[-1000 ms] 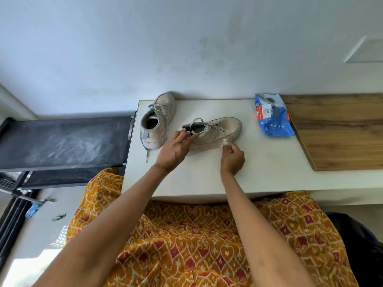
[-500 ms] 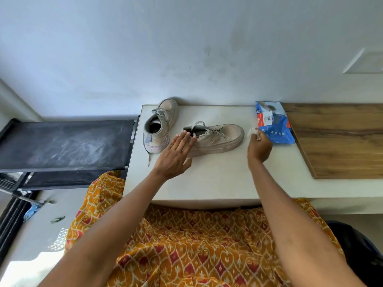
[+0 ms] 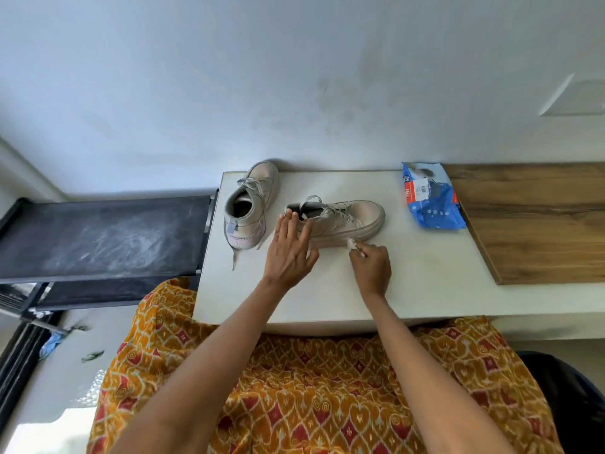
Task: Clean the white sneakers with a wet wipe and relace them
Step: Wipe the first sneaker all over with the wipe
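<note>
- Left hand [image 3: 289, 253]: fingers straight and slightly spread, laid flat against the heel end and near side of the near sneaker [image 3: 340, 221]. The thumb points toward the right hand. It grips nothing.
- Right hand [image 3: 371, 267]: fingers curled tight, pinching a small crumpled wet wipe [image 3: 353, 244] between thumb and fingertips. The wipe is pressed against the near sole edge of the near sneaker, about mid-length.
- Near sneaker: stands on its sole on the white table [image 3: 409, 283], toe pointing right, laces threaded and loose at the top.
- Second sneaker [image 3: 250, 208]: stands just left of the first, toe pointing away toward the wall, with one lace end trailing toward the table's near left edge. The two sneakers are close; whether they touch cannot be told.
- Blue wipes packet [image 3: 430, 199]: lies at the far right of the white table, beside the wooden board [image 3: 537, 221], well apart from both hands.
- Change from half a second ago: the right hand was then up by the wipes packet, off the shoe; it is now back at the sole edge with the wipe. The left hand has stayed flat on the heel end, fingers straight in both. Neither sneaker nor the packet has shifted on the table.
- Surroundings: a black rack [image 3: 104, 237] stands left of the table; patterned orange cloth [image 3: 311, 388] covers the person's lap.
</note>
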`<state>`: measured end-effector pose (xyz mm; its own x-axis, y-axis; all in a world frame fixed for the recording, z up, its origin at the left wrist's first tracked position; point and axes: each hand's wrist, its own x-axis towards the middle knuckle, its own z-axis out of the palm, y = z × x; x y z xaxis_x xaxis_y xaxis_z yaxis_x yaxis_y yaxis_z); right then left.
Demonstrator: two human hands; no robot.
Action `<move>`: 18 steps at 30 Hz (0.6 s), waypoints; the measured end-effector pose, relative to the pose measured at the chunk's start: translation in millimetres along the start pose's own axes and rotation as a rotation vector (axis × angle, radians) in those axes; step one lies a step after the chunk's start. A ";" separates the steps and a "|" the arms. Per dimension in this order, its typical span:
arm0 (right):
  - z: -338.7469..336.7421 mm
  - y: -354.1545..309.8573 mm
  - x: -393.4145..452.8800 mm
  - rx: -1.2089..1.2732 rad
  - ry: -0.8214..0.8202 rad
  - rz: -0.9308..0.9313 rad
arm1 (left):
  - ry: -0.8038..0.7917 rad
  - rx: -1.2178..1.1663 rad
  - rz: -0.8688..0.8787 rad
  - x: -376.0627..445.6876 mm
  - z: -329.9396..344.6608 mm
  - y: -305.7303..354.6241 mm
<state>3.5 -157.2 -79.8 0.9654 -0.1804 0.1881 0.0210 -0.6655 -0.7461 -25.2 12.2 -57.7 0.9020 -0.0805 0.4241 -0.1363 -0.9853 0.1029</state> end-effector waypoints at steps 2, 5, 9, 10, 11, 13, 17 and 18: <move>-2.1 -1.7 7.4 0.090 0.073 0.072 | 0.042 0.015 0.018 -1.7 3.0 2.4; -11.1 0.1 38.8 0.190 0.206 0.286 | 0.051 0.061 0.022 -2.2 6.9 2.2; -29.2 8.1 82.3 0.176 0.272 0.282 | 0.001 0.120 0.073 6.2 10.3 -18.9; -32.8 10.3 91.2 0.170 0.268 0.270 | -0.015 0.115 0.073 10.6 9.4 -25.7; -34.7 12.7 98.8 0.157 0.247 0.256 | -0.034 0.107 0.065 15.2 7.9 -32.2; -36.5 17.4 111.1 0.126 0.152 0.220 | -0.068 0.082 0.053 22.0 4.7 -39.6; -36.1 18.6 125.3 0.143 -0.109 0.093 | -0.031 0.027 0.055 27.3 5.9 -32.0; -36.0 15.8 128.1 0.178 -0.158 0.070 | -0.007 0.001 0.052 28.4 6.9 -29.5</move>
<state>118.2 -216.8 -44.5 0.9945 -0.0965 0.0398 -0.0156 -0.5148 -0.8572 7.2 37.9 -54.9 0.8964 -0.1325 0.4230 -0.1826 -0.9799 0.0800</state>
